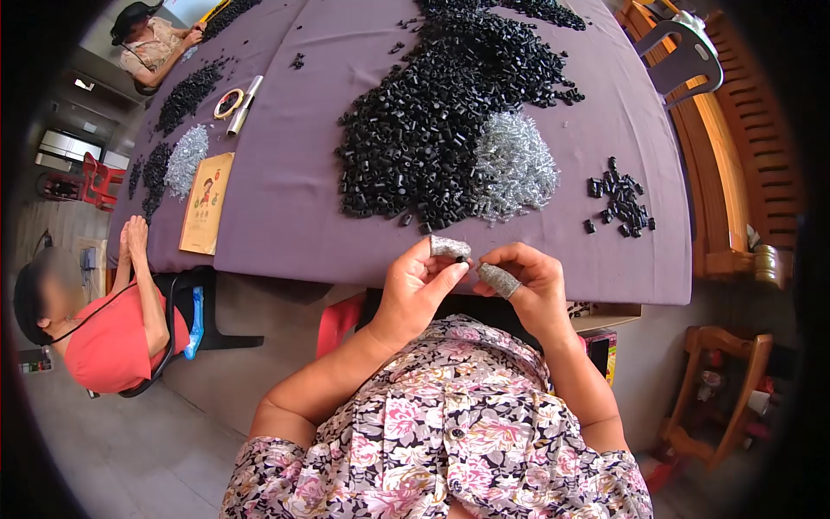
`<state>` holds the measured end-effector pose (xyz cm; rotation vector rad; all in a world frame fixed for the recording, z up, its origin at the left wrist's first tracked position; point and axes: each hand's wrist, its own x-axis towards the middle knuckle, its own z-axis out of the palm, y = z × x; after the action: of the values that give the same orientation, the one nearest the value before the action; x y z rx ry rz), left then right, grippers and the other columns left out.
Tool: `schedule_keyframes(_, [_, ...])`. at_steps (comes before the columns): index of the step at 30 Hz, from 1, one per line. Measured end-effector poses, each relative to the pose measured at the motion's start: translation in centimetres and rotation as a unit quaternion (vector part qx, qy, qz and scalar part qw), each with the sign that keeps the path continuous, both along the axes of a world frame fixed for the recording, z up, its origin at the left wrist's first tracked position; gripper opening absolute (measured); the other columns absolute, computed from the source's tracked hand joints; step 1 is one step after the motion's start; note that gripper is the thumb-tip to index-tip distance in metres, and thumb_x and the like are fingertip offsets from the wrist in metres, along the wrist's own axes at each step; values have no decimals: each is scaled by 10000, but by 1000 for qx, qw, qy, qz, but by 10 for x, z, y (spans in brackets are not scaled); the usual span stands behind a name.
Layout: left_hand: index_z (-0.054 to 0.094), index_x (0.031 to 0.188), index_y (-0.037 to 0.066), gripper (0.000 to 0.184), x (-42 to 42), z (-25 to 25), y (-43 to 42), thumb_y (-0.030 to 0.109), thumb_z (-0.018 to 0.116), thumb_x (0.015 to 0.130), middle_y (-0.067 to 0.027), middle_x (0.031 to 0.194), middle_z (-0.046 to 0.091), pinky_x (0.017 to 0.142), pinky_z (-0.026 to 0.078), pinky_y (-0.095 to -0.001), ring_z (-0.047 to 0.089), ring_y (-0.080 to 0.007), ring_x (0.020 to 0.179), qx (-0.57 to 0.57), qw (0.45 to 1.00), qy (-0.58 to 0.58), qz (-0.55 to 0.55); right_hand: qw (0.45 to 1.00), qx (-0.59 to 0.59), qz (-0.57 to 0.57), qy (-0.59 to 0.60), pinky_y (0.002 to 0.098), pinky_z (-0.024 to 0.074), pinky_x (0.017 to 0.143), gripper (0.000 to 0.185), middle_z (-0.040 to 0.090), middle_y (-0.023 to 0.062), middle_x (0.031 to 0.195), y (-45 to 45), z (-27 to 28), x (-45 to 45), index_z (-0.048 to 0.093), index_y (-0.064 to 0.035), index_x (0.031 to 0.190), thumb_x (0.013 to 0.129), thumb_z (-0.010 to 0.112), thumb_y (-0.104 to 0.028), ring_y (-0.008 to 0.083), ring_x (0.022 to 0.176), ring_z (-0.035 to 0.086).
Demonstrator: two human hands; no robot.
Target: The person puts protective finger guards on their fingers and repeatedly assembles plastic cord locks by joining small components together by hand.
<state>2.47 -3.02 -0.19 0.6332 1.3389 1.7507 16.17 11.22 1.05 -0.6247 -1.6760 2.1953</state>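
Observation:
My left hand pinches a small black plastic piece between thumb and a finger wrapped in grey tape. Close beside it, my right hand has its fingertips pressed together, with grey tape around one digit. Whatever those right fingertips hold is hidden or too small to make out. Both hands are over the table's near edge. Beyond them lies a large pile of small black plastic pieces, with a heap of small transparent pieces against its right side. A smaller group of black pieces lies to the right.
A purple cloth covers the table. On its left are a yellow printed box, a tape roll and more piles. A person in red sits at left; another person works farther off. A grey chair stands at right.

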Motion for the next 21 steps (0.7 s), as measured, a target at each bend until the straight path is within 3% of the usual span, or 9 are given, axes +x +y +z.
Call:
schedule_keyframes(4, [641, 1193, -15, 217, 2, 1, -3, -10, 629, 976, -55, 1117, 695, 949, 530, -274, 651, -113, 1040, -20, 1000, 13, -5, 1000, 13, -3, 7, 275, 594, 858, 138, 699, 58, 992, 2, 0, 3, 667, 32, 1061, 930, 665, 73, 121, 917, 688])
schedule_keyframes(10, [654, 1174, -41, 210, 7, 9, 0, -30, 637, 965, -72, 1141, 693, 904, 545, -265, 672, -111, 948, -35, 998, -2, -45, 995, 83, 0, 59, 269, 579, 839, 152, 655, 49, 1005, -1, 6, 2, 683, 26, 1021, 883, 694, 90, 123, 924, 664])
schedule_keyframes(13, [680, 1117, -51, 177, 11, 17, 1, -37, 665, 942, -56, 1047, 700, 832, 553, -253, 679, -106, 877, -64, 995, 66, -36, 987, 155, 3, 31, 282, 561, 794, 188, 661, 61, 971, 1, 5, 3, 690, 18, 1014, 843, 716, 90, 133, 875, 665])
schedule_keyframes(16, [702, 1060, -43, 150, 10, 21, -1, -47, 696, 910, -27, 934, 683, 752, 548, -245, 666, -90, 837, -113, 968, 223, -36, 977, 208, 32, -17, 303, 549, 759, 218, 667, 72, 944, 5, 9, 7, 692, 12, 1015, 815, 722, 93, 146, 853, 668])
schedule_keyframes(21, [713, 1030, -19, 167, 12, 24, -3, -35, 730, 864, -74, 862, 651, 663, 523, -284, 661, -136, 750, -129, 928, 348, -29, 953, 291, 68, -41, 259, 557, 734, 180, 686, 30, 897, 6, 13, 9, 679, 18, 984, 828, 743, 83, 110, 822, 676])
